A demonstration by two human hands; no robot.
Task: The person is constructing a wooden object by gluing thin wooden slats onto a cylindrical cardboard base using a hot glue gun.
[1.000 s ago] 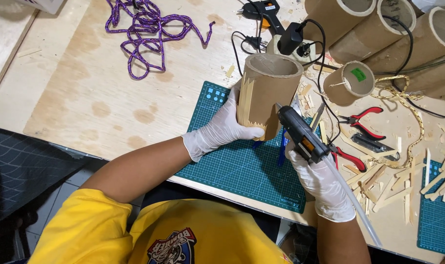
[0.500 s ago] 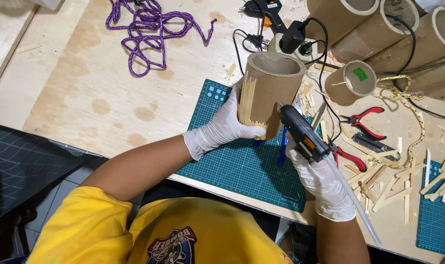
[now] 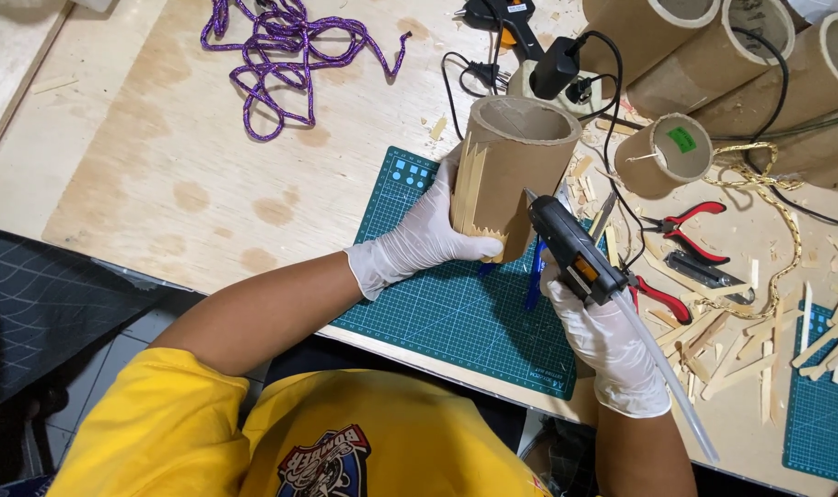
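Left hand (image 3: pixel 419 241) grips tube (image 3: pixel 511 170); right hand (image 3: pixel 608 336) grips glue gun (image 3: pixel 574 250).

table: pale plywood top (image 3: pixel 161 175), stained in spots, littered with wood offcuts on the right
floor: grey tiles (image 3: pixel 115 364) under the table edge
light: bright, even, soft shadows

Cardboard tube (image 3: pixel 511 170) as reference: left hand (image 3: pixel 419 241) fingers wrap behind it, tips hidden. Glue gun (image 3: pixel 574 250) nozzle tip meets the tube wall, contact point too small to resolve. Right hand (image 3: pixel 612 345) covers the gun's grip. Tubes (image 3: pixel 760 55) up-right of it cut off by frame edge. Second mat (image 3: pixel 820 405) far right, cropped.
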